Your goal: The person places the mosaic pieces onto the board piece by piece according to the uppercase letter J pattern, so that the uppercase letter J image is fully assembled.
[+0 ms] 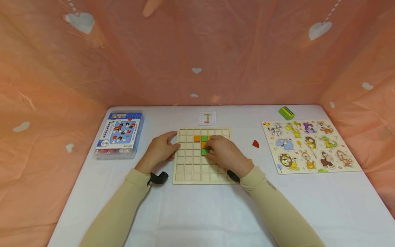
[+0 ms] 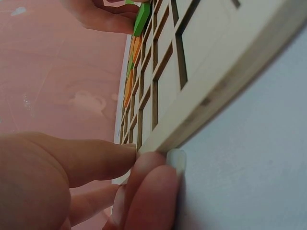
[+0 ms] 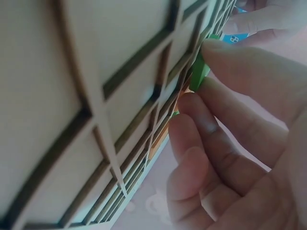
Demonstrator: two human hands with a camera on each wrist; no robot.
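Note:
A pale wooden grid board (image 1: 188, 168) lies on the white table in front of me. My left hand (image 1: 159, 147) holds its left edge, thumb on the rim and fingers against the side. Between thumb and fingers, my right hand (image 1: 224, 151) pinches a green square tile (image 3: 199, 72), which looks tilted over a cell of the board. Above it in the grid sit an orange tile (image 1: 196, 138), a green tile (image 1: 204, 138) and further orange tiles, one (image 1: 203, 145) below the green one. The right fingers partly cover these tiles.
A small pattern card (image 1: 207, 118) lies behind the board. To the right are a red quarter-round piece (image 1: 255, 144), an orange piece (image 1: 250, 160) by the right wrist, an animal puzzle (image 1: 297, 145) and a striped green block (image 1: 287, 113). A boxed molecule kit (image 1: 118, 135) lies left.

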